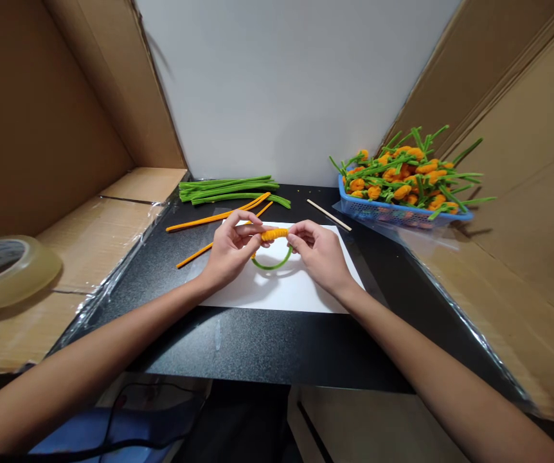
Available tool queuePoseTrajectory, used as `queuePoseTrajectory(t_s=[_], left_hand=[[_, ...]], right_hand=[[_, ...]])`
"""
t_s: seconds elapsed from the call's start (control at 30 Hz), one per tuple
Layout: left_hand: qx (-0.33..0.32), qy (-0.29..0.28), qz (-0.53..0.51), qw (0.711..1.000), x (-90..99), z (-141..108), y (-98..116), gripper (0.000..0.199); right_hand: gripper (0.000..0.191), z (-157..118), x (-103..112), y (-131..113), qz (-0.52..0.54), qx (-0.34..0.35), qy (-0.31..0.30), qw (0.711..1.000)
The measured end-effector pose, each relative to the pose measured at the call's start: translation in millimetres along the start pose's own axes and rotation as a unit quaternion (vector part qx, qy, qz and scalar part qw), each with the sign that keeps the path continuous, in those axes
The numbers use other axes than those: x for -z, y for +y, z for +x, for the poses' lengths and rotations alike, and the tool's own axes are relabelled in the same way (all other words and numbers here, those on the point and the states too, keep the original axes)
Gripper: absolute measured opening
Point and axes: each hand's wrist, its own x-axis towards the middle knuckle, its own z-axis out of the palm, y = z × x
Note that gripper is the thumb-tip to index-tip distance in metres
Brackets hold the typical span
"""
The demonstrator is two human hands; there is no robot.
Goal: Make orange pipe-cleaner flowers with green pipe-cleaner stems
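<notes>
Head view: left hand (231, 247), right hand (318, 252), one orange pipe-cleaner coil (275, 235) between.

We read no text, label, brand, number or sign anywhere in this view. Checked the clear packing-tape roll (7, 271), the blue plastic basket (402, 214), the white paper sheet (281, 289) and the cardboard panels (522, 193): nothing legible on any of them.
</notes>
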Motion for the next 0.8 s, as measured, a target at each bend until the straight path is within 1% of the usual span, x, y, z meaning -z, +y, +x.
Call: queuePoseTrajectory(t_s=[0.1,0.2,0.27,0.33,0.4,0.47,0.53,0.63,0.73,0.8], left_hand=[[-0.018,0.026,0.019,0.999,-0.3,0.8,-1.5,0.021],[-0.043,0.075,0.042,0.995,3.7,4.3,-1.2,0.016],[-0.043,0.09,0.054,0.994,7.1,6.6,0.6,0.011],[-0.032,0.077,0.079,0.993,9.0,7.1,2.9,0.009],[-0.031,0.043,0.136,0.989,8.9,5.3,4.2,0.016],[-0.051,0.014,0.197,0.979,7.6,2.3,3.7,0.019],[-0.082,0.008,0.23,0.97,6.5,-0.5,2.1,0.018],[-0.108,0.019,0.229,0.967,6.2,-2.4,-0.2,0.017],[-0.108,0.015,0.205,0.973,5.6,-3.1,-0.9,0.018],[-0.106,0.016,0.187,0.977,4.6,-3.7,-1.1,0.017]], right_hand=[[0.007,-0.4,-0.4,0.6,-0.022,0.013,0.003,1.0],[0.007,0.4,1.1,1.6,-0.035,0.014,0.011,0.999],[0.007,1.1,2.7,1.4,-0.037,0.008,0.023,0.999],[0.007,1.1,3.9,0.0,-0.044,0.008,0.037,0.998],[0.008,0.0,4.0,-2.3,-0.056,0.017,0.048,0.997],[0.008,-1.6,3.0,-4.8,-0.066,0.026,0.051,0.996],[0.008,-3.0,1.9,-6.3,-0.064,0.028,0.042,0.997],[0.008,-3.2,1.3,-6.3,-0.039,0.03,0.019,0.999],[0.008,-1.8,2.2,-4.9,0.0,0.026,0.008,1.0],[0.009,-0.9,2.6,-4.2,0.037,0.01,-0.001,0.999]])
